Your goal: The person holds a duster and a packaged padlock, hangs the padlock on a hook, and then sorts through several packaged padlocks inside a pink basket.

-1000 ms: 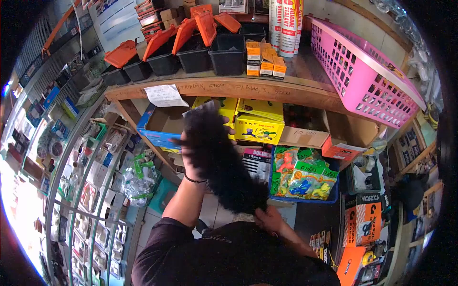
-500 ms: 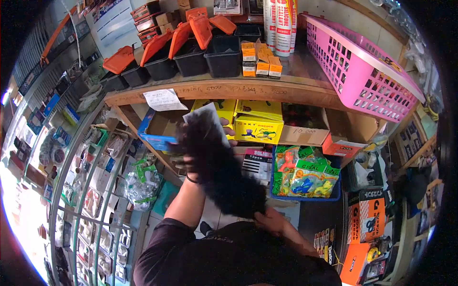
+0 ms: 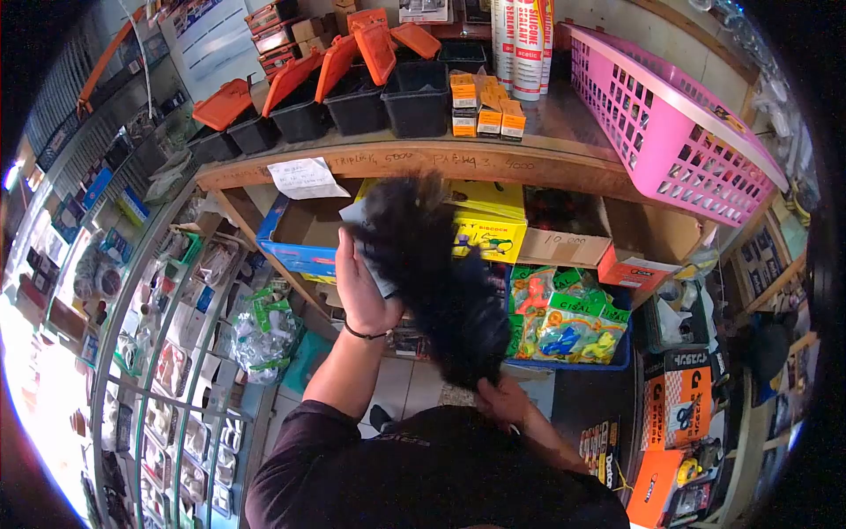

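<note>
Head view — right fingers (image 3: 488,393) grip black duster (image 3: 436,282), left fingers (image 3: 345,256) pale packet (image 3: 355,214) — tubes (image 3: 529,57) read "SILICONE SEALANT".

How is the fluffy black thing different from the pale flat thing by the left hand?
The fluffy black thing is dark and shaggy; the pale flat thing is light and looks smooth. The right hand grips the fluffy black thing, while the pale flat thing is at the left hand. Both are up in the air.

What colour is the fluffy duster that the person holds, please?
The duster is black; it shows best in the head view.
</note>
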The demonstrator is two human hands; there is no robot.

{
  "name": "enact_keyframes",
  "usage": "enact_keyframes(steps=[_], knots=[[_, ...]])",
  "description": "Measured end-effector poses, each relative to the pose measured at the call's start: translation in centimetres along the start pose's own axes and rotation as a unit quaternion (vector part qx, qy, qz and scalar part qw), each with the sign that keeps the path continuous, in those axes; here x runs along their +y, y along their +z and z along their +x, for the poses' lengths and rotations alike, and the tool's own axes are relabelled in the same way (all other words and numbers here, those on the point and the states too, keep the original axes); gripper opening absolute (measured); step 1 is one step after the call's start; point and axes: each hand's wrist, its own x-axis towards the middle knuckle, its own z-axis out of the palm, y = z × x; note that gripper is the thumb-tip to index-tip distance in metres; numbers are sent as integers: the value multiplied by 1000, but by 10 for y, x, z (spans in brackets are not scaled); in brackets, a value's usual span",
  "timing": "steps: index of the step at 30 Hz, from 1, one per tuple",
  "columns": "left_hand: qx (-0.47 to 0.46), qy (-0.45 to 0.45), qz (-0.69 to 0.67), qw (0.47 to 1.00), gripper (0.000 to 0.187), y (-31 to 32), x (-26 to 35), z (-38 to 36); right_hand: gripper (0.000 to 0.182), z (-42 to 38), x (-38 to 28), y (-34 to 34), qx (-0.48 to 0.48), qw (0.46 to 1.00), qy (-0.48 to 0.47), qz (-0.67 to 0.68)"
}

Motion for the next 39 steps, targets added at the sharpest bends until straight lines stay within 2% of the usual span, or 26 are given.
enact_keyframes(steps=[1,2,3,5,6,9,10,11,13,14,16,17,18,19,21,22,23,25,27,29,31,32,33,35,37,39], knots=[[-80,-27,-10,996,53,-7,1,-2,29,2,10,1,1,1000,-1,1],[-50,-87,270,958,55,-11,7,-1,29,6,28,1,-38,999,-18,-20],[-69,-88,324,939,54,-7,11,1,29,7,26,1,-78,995,-34,-42],[-82,-67,-17,994,54,-4,5,-3,29,3,15,-3,-40,999,23,8],[100,8,-21,995,55,8,3,-2,33,0,5,-4,-5,995,80,58],[23,-3,-22,999,55,-8,-3,-1,33,-4,-4,-5,-87,994,65,-3],[-75,-104,240,962,56,-12,6,-3,33,-5,-7,-7,-86,994,66,-2],[-73,-94,343,932,55,-12,6,0,33,-5,-10,-8,-88,992,82,-24],[-109,-76,-41,990,53,-2,1,-4,33,-7,-12,-8,-90,990,99,-47],[77,0,23,997,55,5,-3,-1,36,-9,-12,-3,-31,994,94,39],[59,-6,22,998,54,5,-7,-2,38,-11,-12,-1,28,988,89,127],[42,-22,20,999,54,-2,-8,-1,42,-10,-15,-4,-26,997,77,5],[-93,-4,273,958,56,-9,-6,-2,46,-9,-16,-6,-77,988,62,-116],[-45,-94,328,939,60,-6,1,-3,46,-9,-13,-5,-74,989,62,-115],[-70,-57,22,996,57,-16,-4,2,49,-7,0,-4,-11,993,91,-80],[66,-53,18,996,55,-5,-3,-1,49,-6,6,-4,-12,992,93,-81],[53,5,43,998,50,-8,-8,2,49,-6,11,-5,-1,994,101,-37],[84,-24,38,995,50,-15,-9,1,48,-4,23,-7,10,994,111,10],[-123,-49,96,986,49,-24,-11,-2,46,-2,31,-10,-121,988,30,-96],[-52,-60,211,974,50,-16,-9,-1,46,-15,-7,-8,-71,994,57,-53],[51,-51,-14,997,50,-2,-7,-2,46,-16,-15,-7,-25,996,83,-12],[82,5,4,997,51,-4,-12,3,45,-13,-4,-6,-13,997,70,0],[83,5,6,997,51,-11,-12,2,44,-11,2,-6,-1,998,58,13],[-105,-38,131,985,51,-22,-9,-1,43,-8,3,-10,-69,995,49,-49],[-33,-60,246,967,53,-17,-6,0,43,-6,9,-10,-133,984,41,-112],[-82,-54,3,995,53,-13,-4,2,44,-1,20,-6,32,987,102,-116]])
